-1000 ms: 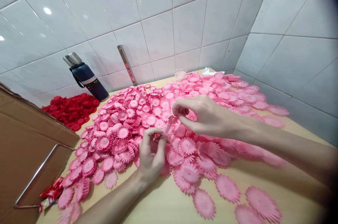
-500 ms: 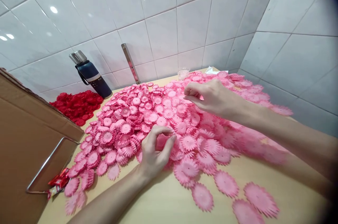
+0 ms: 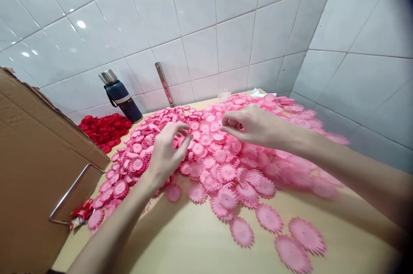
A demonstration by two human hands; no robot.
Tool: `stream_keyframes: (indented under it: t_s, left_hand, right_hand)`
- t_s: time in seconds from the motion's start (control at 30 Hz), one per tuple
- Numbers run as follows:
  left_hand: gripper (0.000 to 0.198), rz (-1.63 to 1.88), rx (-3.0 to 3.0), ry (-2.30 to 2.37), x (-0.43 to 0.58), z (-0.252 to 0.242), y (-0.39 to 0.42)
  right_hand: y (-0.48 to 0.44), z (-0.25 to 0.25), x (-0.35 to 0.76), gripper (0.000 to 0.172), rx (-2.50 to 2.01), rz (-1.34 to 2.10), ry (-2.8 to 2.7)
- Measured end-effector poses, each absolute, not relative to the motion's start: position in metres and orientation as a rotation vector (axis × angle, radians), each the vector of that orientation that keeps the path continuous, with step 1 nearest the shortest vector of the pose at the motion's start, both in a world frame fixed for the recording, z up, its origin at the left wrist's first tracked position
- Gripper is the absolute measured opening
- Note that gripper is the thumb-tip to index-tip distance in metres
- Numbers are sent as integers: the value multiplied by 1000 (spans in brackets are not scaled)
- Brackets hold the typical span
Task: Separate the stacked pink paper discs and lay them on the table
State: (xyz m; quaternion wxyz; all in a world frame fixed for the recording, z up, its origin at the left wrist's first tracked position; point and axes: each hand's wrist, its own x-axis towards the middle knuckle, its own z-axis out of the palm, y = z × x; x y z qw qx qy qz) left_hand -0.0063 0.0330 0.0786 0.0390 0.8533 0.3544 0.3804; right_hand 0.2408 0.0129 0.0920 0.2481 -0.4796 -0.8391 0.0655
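Observation:
Pink discs with toothed edges, flower-like, lie in a wide heap [image 3: 209,162] across the table. My left hand [image 3: 169,151] is over the left middle of the heap, its fingers curved and the thumb a little apart from the index fingertip. Nothing shows between them. To its right, my right hand [image 3: 250,124] hovers above the back middle of the heap. Its fingers are curled in, with the thumb close under the index finger; anything small in that pinch is too hard to see. The hands do not touch each other.
At left stands a cardboard box [image 3: 38,158] with a metal wire handle [image 3: 69,194] and a red wrapper [image 3: 82,209] beside it. Behind are red discs [image 3: 105,130], a dark blue flask [image 3: 124,100], a metal strip [image 3: 164,84] and a clear cup [image 3: 224,95]. Tiled walls [image 3: 200,50] enclose the table.
My left hand has moved up and left, farther over the heap, and its thumb and index finger look slightly wider apart. The right hand has shifted slightly, still curled. The view has tilted a little.

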Motion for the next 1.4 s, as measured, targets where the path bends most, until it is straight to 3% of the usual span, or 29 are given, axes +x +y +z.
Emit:
stream_keyframes:
  t_s: [0.07,0.17,0.3,0.53,0.7,0.83,0.97,1.07,1.2,1.4]
  left_hand:
    - [23,672,2734,1306,-11,91,50]
    - [29,387,2744,1327,-12,96,75]
    - [8,143,2724,1289,-4,92,101]
    - [17,251,2775,1508,5,121,111]
    - [21,160,2786,1435,9,126,113]
    - [33,-242,2716,1148,19,107,121]
    - [38,-537,2649,1130,25,95,125]
    - [42,-578,2656,1229,20,101,124]
    - [29,-541,2657,1462,5,119,121]
    - [26,-460,2654,1688,-11,139,116]
  right_hand:
    - [11,92,239,24,-1304,176,-2339]
    - [10,88,236,23,-1297,137,-2445]
    - [10,85,235,24,-1311,109,-2492]
    - [11,81,232,26,-1307,72,-2515]
    - [17,45,217,51,-1128,0,-2604]
    - [27,23,206,24,-1053,-88,-2539]
    - [36,26,209,27,-1095,-119,-2417]
    - [41,38,220,23,-1143,-159,-2337]
    - [47,56,230,23,-1275,-214,-2355]
    - [56,78,198,17,-1275,-41,-2530]
